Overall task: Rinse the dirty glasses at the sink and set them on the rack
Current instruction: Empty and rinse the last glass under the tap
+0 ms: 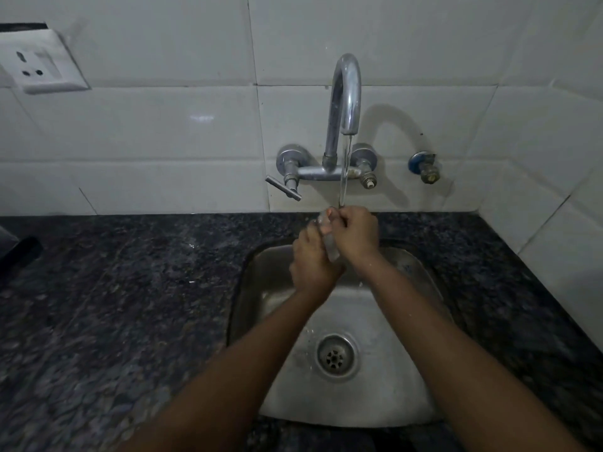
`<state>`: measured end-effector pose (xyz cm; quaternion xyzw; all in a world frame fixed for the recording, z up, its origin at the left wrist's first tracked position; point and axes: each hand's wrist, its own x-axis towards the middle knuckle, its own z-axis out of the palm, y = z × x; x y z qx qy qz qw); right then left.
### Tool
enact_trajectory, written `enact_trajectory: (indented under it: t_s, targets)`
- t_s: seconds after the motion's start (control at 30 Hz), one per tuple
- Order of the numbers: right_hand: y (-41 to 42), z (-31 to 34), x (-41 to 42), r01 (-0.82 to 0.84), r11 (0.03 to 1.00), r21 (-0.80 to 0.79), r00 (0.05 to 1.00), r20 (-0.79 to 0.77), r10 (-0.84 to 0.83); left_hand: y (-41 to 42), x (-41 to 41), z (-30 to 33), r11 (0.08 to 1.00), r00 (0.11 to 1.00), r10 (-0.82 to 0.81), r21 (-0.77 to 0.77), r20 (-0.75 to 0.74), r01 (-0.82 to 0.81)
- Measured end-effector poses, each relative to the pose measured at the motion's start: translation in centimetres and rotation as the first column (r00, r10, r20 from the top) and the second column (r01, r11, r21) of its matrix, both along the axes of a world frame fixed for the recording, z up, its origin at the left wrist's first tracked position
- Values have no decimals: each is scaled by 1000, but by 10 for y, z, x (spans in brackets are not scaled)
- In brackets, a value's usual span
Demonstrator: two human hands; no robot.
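Over the steel sink, left hand and right hand both grasp 1 clear glass under running tap water.

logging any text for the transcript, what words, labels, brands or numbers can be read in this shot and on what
None: no word, label, brand or number can be read in this picture.
The wall socket shows only its pin holes and a switch, with no legible marking.
The tap, its lever handle and the blue valve bear no visible lettering.
The glass, gripped by the left hand and right hand, is clear and unmarked.
The sink shows no stamp.
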<state>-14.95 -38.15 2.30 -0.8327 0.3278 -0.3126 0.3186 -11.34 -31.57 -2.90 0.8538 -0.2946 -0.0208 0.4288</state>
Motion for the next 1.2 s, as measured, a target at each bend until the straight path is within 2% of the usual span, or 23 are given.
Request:
enact_trajectory:
  t_s: [0.07,0.13,0.23,0.27,0.3,0.37,0.4,0.43,0.47,0.5,0.53,0.6,0.63,0.7,0.8,0.83,0.87,0.93,1.0,1.07,1.1,1.13,1.2]
  targets:
    - [3,-15,-5,-4,996,-93,1000,2,4,2,5,5,996,999,-16,-83,-46,12]
    - [-2,-32,-23,-166,921,-353,986,-35,165,8,28,10,956,957,-277,-125,-88,266]
    - [-35,-47,-54,-389,542,-745,901,-183,394,17,55,19,871,867,-490,-26,-91,490]
    - [-46,-49,-58,-410,462,-787,876,-199,439,17,58,16,860,854,-509,-46,-110,507]
    - [-51,-52,-58,-411,470,-781,862,-166,478,17,56,16,853,839,-522,-81,-153,516]
    - [-41,-57,-51,-360,723,-590,862,86,500,15,50,16,850,821,-526,-111,-222,515]
    - [-30,-57,-44,-296,873,-389,858,293,421,13,45,16,862,834,-506,-84,-220,501]
    - [-18,-58,-35,-205,972,-119,828,509,237,13,41,15,876,857,-477,-20,-195,483]
    - [-10,-58,-26,-151,970,191,761,649,-9,13,37,15,884,878,-455,45,-151,466]
    - [-8,-57,-17,-145,861,488,682,679,-270,15,33,15,886,893,-441,114,-95,450]
    - [-14,-56,-9,-187,669,719,622,614,-486,18,30,14,886,901,-432,171,-39,432]
    - [-28,-67,-1,-366,264,892,652,449,-611,26,27,12,884,909,-397,318,128,342]
    - [-31,-75,1,-412,137,901,705,410,-579,31,26,15,875,895,-380,403,234,266]
    - [-17,-88,-2,-488,35,872,776,452,-440,40,24,18,845,810,-384,523,442,115]
    - [2,-108,-3,-446,85,891,846,450,-286,54,20,21,827,554,-447,561,702,-44]
    - [9,-111,-2,-461,43,886,845,453,-285,59,21,20,827,491,-450,555,746,-87]
    - [12,-116,1,-482,-15,876,837,455,-305,63,21,19,829,454,-444,547,772,-119]
    - [16,-119,2,-467,-97,879,846,412,-337,71,22,20,802,485,-454,580,747,-142]
    - [18,-110,-5,-516,-138,845,821,442,-362,75,25,19,777,742,-375,625,555,-76]
    - [10,-95,-11,-555,-196,808,792,443,-420,76,36,11,842,974,-135,539,184,14]
    - [5,-83,-12,-540,-207,816,805,428,-412,76,39,5,922,996,-30,382,-88,61]
    - [1,-70,-12,-517,-190,835,830,434,-350,74,41,-2,983,939,13,176,-344,51]
    - [2,-33,-13,-436,-87,896,900,431,-64,63,34,-17,991,714,-27,-111,-699,-71]
